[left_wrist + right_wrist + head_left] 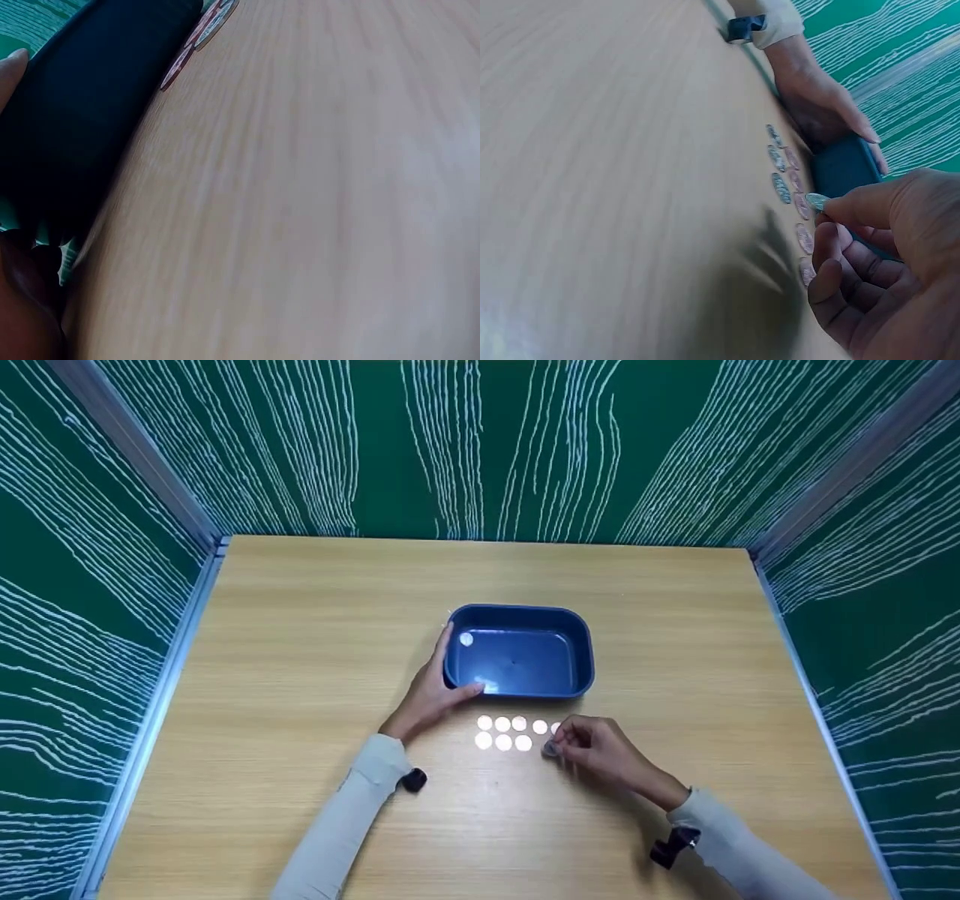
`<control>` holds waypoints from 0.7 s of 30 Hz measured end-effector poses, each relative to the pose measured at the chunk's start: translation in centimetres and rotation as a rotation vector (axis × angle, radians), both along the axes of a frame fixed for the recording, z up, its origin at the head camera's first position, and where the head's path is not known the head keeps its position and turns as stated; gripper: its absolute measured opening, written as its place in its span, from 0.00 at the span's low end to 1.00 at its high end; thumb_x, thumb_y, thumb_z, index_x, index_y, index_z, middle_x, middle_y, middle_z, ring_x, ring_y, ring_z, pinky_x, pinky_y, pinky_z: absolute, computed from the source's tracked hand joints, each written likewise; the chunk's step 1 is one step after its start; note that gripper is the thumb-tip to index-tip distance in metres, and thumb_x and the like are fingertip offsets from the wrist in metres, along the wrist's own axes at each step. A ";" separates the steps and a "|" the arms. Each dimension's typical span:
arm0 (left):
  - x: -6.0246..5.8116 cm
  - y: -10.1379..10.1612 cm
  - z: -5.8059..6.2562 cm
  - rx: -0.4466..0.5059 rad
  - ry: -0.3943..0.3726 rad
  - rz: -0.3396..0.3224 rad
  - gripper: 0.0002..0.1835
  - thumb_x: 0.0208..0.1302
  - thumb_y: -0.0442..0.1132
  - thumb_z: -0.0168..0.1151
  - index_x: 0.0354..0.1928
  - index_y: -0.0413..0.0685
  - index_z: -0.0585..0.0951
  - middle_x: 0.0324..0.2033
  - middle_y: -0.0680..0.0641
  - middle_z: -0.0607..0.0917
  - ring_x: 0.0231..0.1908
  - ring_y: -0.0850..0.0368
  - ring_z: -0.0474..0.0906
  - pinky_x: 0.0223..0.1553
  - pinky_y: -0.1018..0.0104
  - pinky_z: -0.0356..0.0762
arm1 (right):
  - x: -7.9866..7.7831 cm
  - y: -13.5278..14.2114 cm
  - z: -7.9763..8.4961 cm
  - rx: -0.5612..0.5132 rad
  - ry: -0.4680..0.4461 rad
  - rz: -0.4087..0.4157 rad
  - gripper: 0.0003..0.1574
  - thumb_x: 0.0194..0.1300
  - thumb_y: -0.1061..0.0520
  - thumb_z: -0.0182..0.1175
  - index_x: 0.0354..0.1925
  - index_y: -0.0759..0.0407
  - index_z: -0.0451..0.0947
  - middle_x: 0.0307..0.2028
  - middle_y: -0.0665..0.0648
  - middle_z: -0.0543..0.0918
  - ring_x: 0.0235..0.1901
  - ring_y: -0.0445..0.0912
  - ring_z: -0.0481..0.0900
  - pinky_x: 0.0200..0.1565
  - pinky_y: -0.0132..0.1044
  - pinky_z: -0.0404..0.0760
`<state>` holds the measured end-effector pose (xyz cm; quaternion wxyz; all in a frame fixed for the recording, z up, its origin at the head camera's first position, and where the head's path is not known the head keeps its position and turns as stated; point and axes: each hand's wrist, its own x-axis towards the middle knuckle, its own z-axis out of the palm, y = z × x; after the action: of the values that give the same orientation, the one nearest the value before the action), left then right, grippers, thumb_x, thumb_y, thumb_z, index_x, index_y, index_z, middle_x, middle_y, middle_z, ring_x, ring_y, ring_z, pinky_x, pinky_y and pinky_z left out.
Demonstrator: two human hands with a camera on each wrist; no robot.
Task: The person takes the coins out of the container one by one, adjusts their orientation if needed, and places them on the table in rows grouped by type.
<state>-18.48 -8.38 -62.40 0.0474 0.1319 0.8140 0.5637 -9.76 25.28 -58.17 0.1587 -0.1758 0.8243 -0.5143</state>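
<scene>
My left hand grips the near left corner of a blue tub, its thumb over the near rim and its fingers along the left wall. One pale round token shows inside at the tub's far left. Between thumb and fingertips, my right hand pinches another round token, tilted, close over the table at the right end of the near row. Several flat tokens lie in two rows in front of the tub, including a far-row token and a near-row token. Reddish and greenish faces show in the right wrist view.
The wooden table is enclosed by green walls with white wavy lines. Grey frame strips run along its side edges. A dark wrist device sits on the left sleeve, another device on the right.
</scene>
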 end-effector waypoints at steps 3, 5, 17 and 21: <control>0.0 0.0 -0.1 0.005 -0.002 0.001 0.69 0.59 0.64 0.80 0.91 0.69 0.42 0.88 0.43 0.56 0.77 0.38 0.68 0.74 0.39 0.70 | 0.2 -0.5 -0.5 -0.003 0.004 0.000 0.06 0.68 0.71 0.71 0.41 0.64 0.88 0.36 0.59 0.90 0.33 0.39 0.82 0.34 0.27 0.81; 0.1 0.0 -0.2 0.006 -0.005 0.003 0.69 0.60 0.64 0.80 0.91 0.69 0.42 0.88 0.42 0.56 0.77 0.37 0.68 0.74 0.39 0.70 | 0.2 -0.9 -0.7 0.005 0.011 0.001 0.06 0.68 0.71 0.71 0.41 0.64 0.88 0.36 0.58 0.90 0.33 0.39 0.83 0.34 0.27 0.81; 0.0 0.0 -0.2 0.007 -0.020 0.007 0.68 0.61 0.59 0.81 0.91 0.74 0.42 0.88 0.44 0.55 0.77 0.38 0.68 0.74 0.40 0.71 | 0.0 -1.9 -1.7 0.074 0.095 -0.027 0.03 0.69 0.67 0.75 0.38 0.62 0.89 0.32 0.54 0.91 0.30 0.38 0.81 0.32 0.27 0.80; 0.0 0.0 -0.2 0.009 -0.016 0.006 0.68 0.61 0.59 0.81 0.91 0.74 0.41 0.88 0.44 0.55 0.76 0.38 0.69 0.74 0.39 0.72 | -0.1 -1.9 -2.0 0.076 0.122 -0.044 0.04 0.68 0.67 0.75 0.37 0.61 0.90 0.33 0.53 0.91 0.32 0.38 0.82 0.36 0.27 0.80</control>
<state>-18.49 -8.38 -62.58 0.0517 0.1250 0.8114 0.5686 -9.82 23.43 -60.14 0.1034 -0.1827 0.8551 -0.4740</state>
